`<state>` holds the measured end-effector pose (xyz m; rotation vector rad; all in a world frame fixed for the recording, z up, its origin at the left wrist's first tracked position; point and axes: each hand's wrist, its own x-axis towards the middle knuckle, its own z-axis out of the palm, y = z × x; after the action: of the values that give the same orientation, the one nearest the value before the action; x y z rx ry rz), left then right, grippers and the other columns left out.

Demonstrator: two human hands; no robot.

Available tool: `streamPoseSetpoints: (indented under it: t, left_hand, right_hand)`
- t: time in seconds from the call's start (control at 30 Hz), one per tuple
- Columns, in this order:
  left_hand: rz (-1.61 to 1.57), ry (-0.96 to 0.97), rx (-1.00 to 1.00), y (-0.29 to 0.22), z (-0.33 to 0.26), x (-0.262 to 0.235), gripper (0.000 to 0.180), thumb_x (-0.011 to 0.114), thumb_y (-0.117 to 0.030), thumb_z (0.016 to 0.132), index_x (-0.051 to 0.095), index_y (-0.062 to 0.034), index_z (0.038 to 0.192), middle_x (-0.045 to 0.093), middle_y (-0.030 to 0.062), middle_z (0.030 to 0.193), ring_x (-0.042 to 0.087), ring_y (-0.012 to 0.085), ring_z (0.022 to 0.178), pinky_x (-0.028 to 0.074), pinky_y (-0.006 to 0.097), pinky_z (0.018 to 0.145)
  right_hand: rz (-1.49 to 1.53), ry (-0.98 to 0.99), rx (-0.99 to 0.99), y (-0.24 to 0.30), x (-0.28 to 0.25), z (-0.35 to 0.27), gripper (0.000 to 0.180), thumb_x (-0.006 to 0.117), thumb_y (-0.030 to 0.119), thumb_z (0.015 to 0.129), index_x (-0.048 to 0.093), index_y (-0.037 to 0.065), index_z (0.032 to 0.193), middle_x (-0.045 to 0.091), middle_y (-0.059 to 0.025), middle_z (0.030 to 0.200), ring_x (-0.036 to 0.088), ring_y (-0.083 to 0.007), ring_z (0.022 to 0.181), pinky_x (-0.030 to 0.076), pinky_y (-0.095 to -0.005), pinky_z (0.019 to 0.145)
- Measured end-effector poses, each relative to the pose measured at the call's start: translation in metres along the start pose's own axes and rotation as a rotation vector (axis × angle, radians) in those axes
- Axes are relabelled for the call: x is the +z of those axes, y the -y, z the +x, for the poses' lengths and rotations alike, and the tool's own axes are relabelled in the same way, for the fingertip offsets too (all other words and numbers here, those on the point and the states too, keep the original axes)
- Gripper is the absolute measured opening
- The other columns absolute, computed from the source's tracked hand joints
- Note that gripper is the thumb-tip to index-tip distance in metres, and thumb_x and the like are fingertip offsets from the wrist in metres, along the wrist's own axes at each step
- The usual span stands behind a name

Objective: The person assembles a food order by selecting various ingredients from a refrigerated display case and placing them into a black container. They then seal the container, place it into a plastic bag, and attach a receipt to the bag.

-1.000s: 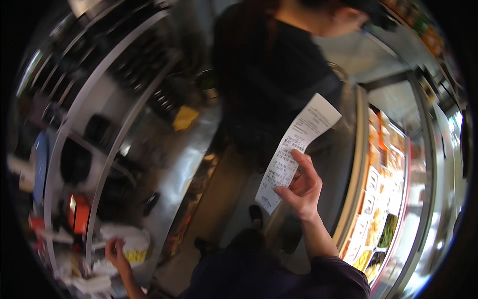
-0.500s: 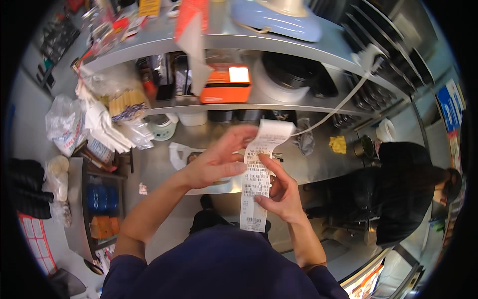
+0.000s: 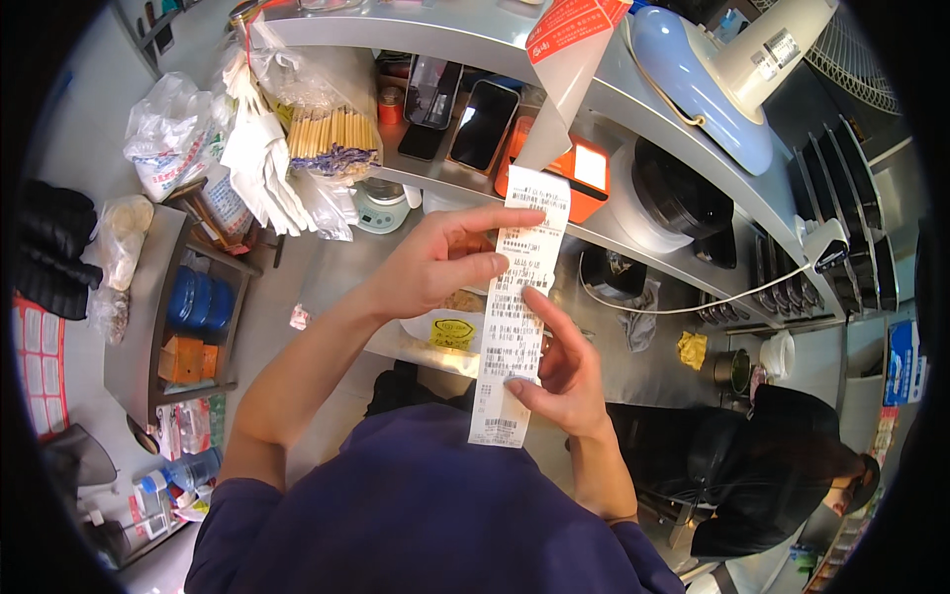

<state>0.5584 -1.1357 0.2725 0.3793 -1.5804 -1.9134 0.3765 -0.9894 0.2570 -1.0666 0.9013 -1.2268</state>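
White thermal paper, a long printed receipt (image 3: 507,351), hangs before the wearer's chest, above the front edge of a steel worktop (image 3: 322,272). The right hand (image 3: 569,386) grips it by its right edge, thumb pressed on the lower front, just as it does half a second ago. The left hand (image 3: 426,267) is what changes: half a second back it hovers blurred beside the strip, and now its index finger lies across the upper print with the thumb tip at the left edge. From where I stand I cannot tell whether those two fingers actually pinch the paper. The top end, curled back earlier, now looks straighter.

Beneath the hands, a clear bag with a yellow label (image 3: 450,332) lies more exposed than before. On the lower shelf (image 3: 435,183) beyond, two dark phones (image 3: 483,126) stand sharp beside an orange box (image 3: 584,203), with a red-and-white paper strip (image 3: 569,49) drooping over it. Bundled skewers (image 3: 333,139) hang to the left. A blue-based fan (image 3: 703,89) sits up on the right, and a person in black (image 3: 777,465) bends away at the lower right, where they also are half a second earlier
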Motion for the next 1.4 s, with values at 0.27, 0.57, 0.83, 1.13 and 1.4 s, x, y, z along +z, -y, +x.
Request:
streamPoseSetpoints:
  t: [0.27,0.57,0.83,1.13,1.4]
  left_hand:
    - [0.019,-0.081,0.052,0.001,0.021,0.017,0.051,0.063,-0.011,0.091,0.054,-0.0028,0.140,0.060,0.0082,0.136,0.058,0.0164,0.120,0.045,0.034,0.104]
    - [0.031,-0.101,0.041,0.004,0.042,0.043,0.049,0.062,-0.009,0.090,0.056,-0.0017,0.138,0.061,0.0084,0.134,0.057,0.0165,0.122,0.043,0.033,0.106]
    - [0.081,-0.088,0.061,0.001,0.053,0.053,0.047,0.061,-0.010,0.090,0.057,-0.0009,0.136,0.063,0.0087,0.132,0.058,0.0159,0.121,0.043,0.032,0.104]
    - [0.102,-0.083,0.056,-0.003,0.059,0.054,0.047,0.061,-0.012,0.090,0.058,-0.0005,0.136,0.063,0.0092,0.131,0.059,0.0159,0.119,0.046,0.032,0.101]
    - [0.120,-0.088,0.045,-0.006,0.065,0.056,0.046,0.059,-0.009,0.089,0.059,-0.0002,0.134,0.064,0.0094,0.130,0.060,0.0157,0.117,0.046,0.032,0.100]
  right_hand:
    - [-0.102,0.084,-0.099,0.011,-0.028,-0.014,0.085,0.064,-0.020,0.072,0.035,-0.002,0.150,0.041,-0.0133,0.139,0.058,-0.0216,0.117,0.056,-0.0295,0.089]
    - [-0.113,0.042,-0.127,0.020,-0.052,-0.029,0.088,0.065,-0.019,0.071,0.031,-0.003,0.151,0.040,-0.0152,0.140,0.060,-0.0226,0.116,0.058,-0.0285,0.085]
    - [-0.105,0.019,-0.163,0.020,-0.062,-0.038,0.089,0.065,-0.019,0.071,0.028,-0.004,0.151,0.040,-0.0165,0.142,0.060,-0.0240,0.117,0.059,-0.0290,0.084]
    - [-0.052,-0.009,-0.167,0.022,-0.066,-0.037,0.103,0.066,-0.017,0.073,0.011,0.005,0.157,0.040,-0.0184,0.145,0.061,-0.0242,0.116,0.058,-0.0292,0.081]
    - [-0.049,-0.014,-0.165,0.020,-0.071,-0.038,0.106,0.067,-0.016,0.073,0.007,0.007,0.158,0.038,-0.0181,0.146,0.061,-0.0234,0.116,0.057,-0.0299,0.082]
